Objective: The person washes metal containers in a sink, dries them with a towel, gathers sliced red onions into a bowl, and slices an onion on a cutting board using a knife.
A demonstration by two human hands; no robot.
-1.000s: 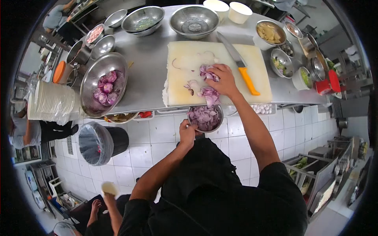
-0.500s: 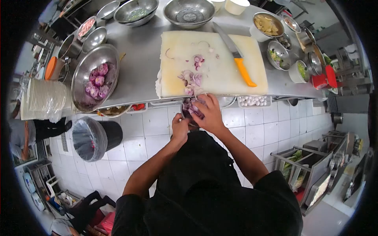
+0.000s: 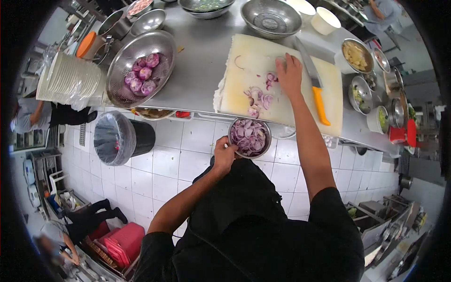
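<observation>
My left hand (image 3: 224, 156) grips the rim of a metal bowl (image 3: 268, 146) filled with sliced red onion (image 3: 249, 136), held just below the counter's front edge. My right hand (image 3: 289, 74) reaches over the white cutting board (image 3: 239, 77), fingers spread and pointing down near its surface; I see nothing held in it. Beside its fingers lie a few onion pieces (image 3: 271, 79). More loose onion slices (image 3: 257, 99) are scattered toward the board's front edge. A knife with an orange handle (image 3: 321, 105) rests on the board, right of my right hand.
A tilted perforated metal bowl (image 3: 164, 51) holds several peeled red onions (image 3: 145, 73). Metal bowls (image 3: 272, 19) line the back, with food containers (image 3: 356, 55) at right. On the floor stands a lined bin (image 3: 112, 138). Other people (image 3: 89, 214) are at left and far right.
My right hand has left the onion in the bowl and moved forward onto the board. The bowl now sits more level with its slices exposed, and my left hand still holds it.
</observation>
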